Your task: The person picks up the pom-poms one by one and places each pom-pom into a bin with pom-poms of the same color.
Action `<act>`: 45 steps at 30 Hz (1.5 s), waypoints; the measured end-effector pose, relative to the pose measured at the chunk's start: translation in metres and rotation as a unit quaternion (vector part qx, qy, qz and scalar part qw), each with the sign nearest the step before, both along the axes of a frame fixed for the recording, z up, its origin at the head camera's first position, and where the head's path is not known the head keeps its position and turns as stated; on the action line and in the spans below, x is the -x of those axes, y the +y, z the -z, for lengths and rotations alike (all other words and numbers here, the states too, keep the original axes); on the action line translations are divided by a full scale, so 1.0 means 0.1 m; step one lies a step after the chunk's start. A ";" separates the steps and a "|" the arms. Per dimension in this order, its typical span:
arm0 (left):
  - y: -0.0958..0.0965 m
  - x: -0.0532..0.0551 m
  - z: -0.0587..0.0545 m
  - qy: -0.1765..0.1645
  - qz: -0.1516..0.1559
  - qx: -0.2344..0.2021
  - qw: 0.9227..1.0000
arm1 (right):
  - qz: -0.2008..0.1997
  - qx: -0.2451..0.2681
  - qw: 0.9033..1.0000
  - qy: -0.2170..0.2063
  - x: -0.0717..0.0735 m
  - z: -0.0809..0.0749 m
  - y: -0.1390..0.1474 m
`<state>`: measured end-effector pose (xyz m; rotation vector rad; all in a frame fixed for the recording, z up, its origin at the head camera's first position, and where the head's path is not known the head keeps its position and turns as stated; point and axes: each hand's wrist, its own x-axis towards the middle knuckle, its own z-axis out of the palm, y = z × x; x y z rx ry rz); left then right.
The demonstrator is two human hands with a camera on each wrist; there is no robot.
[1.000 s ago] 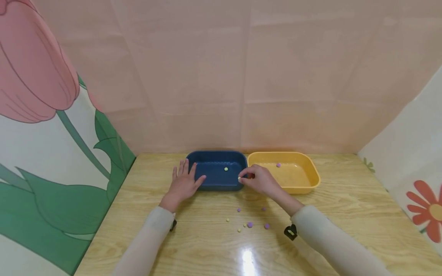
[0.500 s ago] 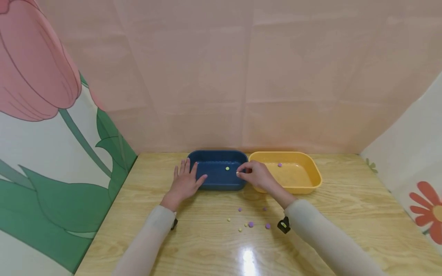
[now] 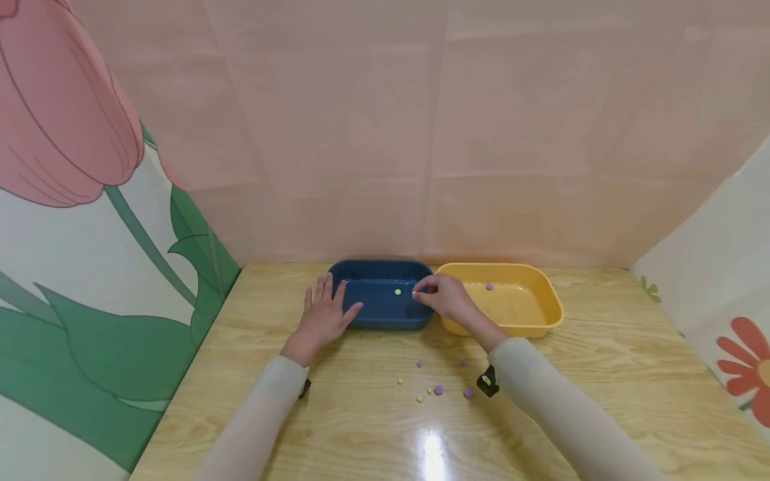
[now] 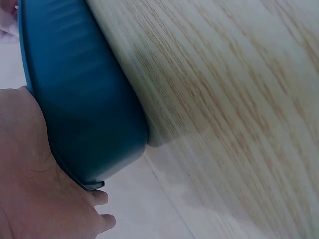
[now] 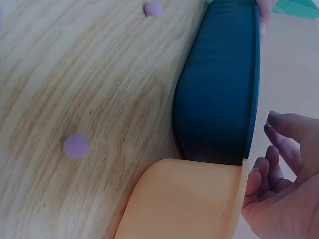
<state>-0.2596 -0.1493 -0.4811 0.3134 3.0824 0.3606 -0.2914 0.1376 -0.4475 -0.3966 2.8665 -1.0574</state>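
Observation:
My left hand (image 3: 323, 319) rests with fingers spread on the left end of the blue tray (image 3: 373, 323), touching its rim. Over that tray's right end, my right hand (image 3: 448, 297) pinches a small pale ball between thumb and forefinger; the fingertips mostly hide it. Inside the blue tray lies one pale yellow ball (image 3: 398, 292). A purple ball (image 3: 490, 286) lies in the yellow tray (image 3: 544, 314), which stands against the blue one. From the right wrist view, the thumb and fingers of my right hand (image 5: 284, 174) are above the trays' rims.
In front of the trays, several small balls lie scattered on the wooden table (image 3: 349, 414). Some are purple, like the purple ball (image 3: 438, 390); others are pale yellow, like the yellow ball (image 3: 400, 381). A pinkish backdrop (image 3: 337, 167) hangs right behind the trays.
My right hand has risen a little and shifted slightly farther over the blue tray, still pinching the pale ball. My left hand keeps its place on the rim.

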 end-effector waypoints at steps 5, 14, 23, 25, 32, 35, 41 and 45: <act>0.00 0.00 -0.01 -0.001 -0.004 -0.001 1.000 | -0.002 0.004 1.000 0.010 0.04 0.01 0.00; 0.00 0.01 0.00 -0.007 -0.001 -0.010 1.000 | 0.010 -0.001 1.000 -0.003 0.07 0.01 -0.01; -0.01 0.02 0.02 -0.001 0.001 -0.006 1.000 | 0.026 0.011 0.999 -0.018 0.09 0.01 0.03; 0.00 0.01 0.01 -0.002 0.001 -0.007 1.000 | 0.026 0.005 1.000 -0.015 0.10 0.00 0.04; 0.01 -0.01 -0.02 -0.007 -0.002 -0.009 1.000 | 0.029 0.001 1.000 -0.007 0.08 -0.04 0.04; 0.01 -0.01 -0.01 -0.007 -0.004 -0.010 1.000 | 0.027 0.010 1.000 -0.004 0.05 -0.05 0.04; 0.01 0.00 0.00 -0.007 -0.006 -0.009 1.000 | 0.015 0.024 1.000 0.004 -0.02 -0.05 0.05; 0.01 0.01 -0.01 -0.004 -0.005 -0.008 1.000 | 0.009 0.025 0.999 0.018 -0.09 -0.07 0.06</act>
